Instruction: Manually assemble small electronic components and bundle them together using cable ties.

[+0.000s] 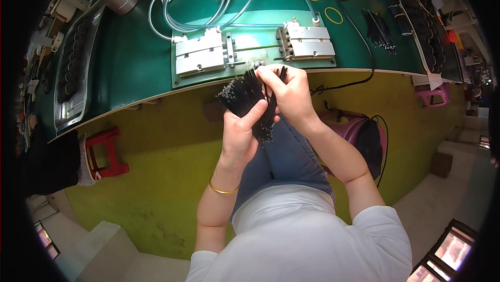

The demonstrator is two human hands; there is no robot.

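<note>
A thick bundle of thin black cables [240, 94] with small light tips fans out in front of the table's near edge. My left hand [241, 128] is wrapped round it, the thumb pressed across the strands. Close against it, my right hand [289, 92] pinches some black strands at the bundle's upper right side. Just beyond my hands lies a metal fixture on a pale plate [250, 71], with a left silver block [199, 55] and a right silver block [311, 42] facing each other.
Clear air hoses [161, 8] loop behind the fixture. On the green table [133, 63] stand a metal tray [86, 68] of black coils at left, and a loose pile of black cables [380, 32] at right. A red stool [107, 152] is at lower left.
</note>
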